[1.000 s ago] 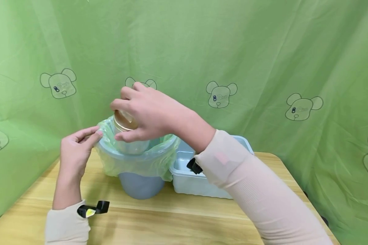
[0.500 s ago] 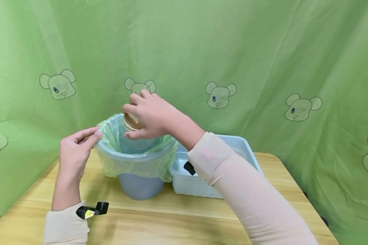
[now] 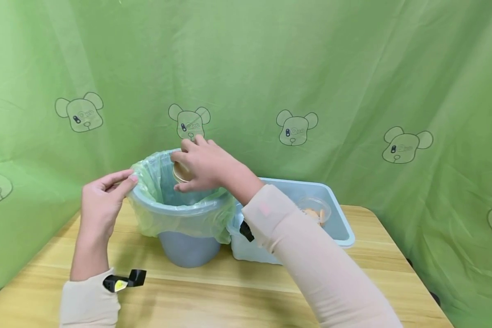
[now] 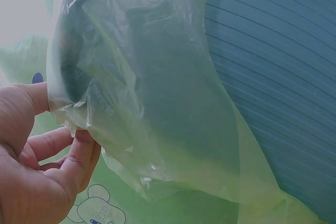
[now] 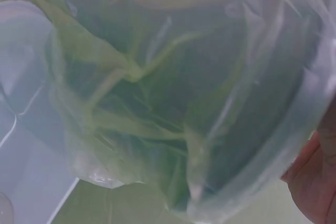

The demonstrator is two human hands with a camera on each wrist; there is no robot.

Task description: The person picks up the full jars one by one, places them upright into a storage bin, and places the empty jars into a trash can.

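Note:
A blue bin [image 3: 190,250] stands on the table, lined with a thin green plastic bag [image 3: 180,224] folded down over its rim. My left hand [image 3: 100,207] pinches the bag at the left side of the rim; in the left wrist view its thumb and fingers hold the bag edge [image 4: 126,93]. At the bin's mouth my right hand [image 3: 211,166] grips a jar by its gold lid [image 3: 182,172]. The jar's lower part is hidden inside the bin. In the right wrist view the bag [image 5: 131,103] fills the picture and the jar does not show.
Right of the bin stands a light blue tub [image 3: 346,232]. In it lies a clear round container [image 3: 321,207] with orange-brown pieces, partly covered by my right sleeve [image 3: 307,246]. Both vessels stand on a wooden table [image 3: 213,296] before a green curtain [image 3: 246,68].
My right hand has lowered the jar into the bin and moved slightly right. The right sleeve has shifted, uncovering more of the tub. The left hand keeps its place.

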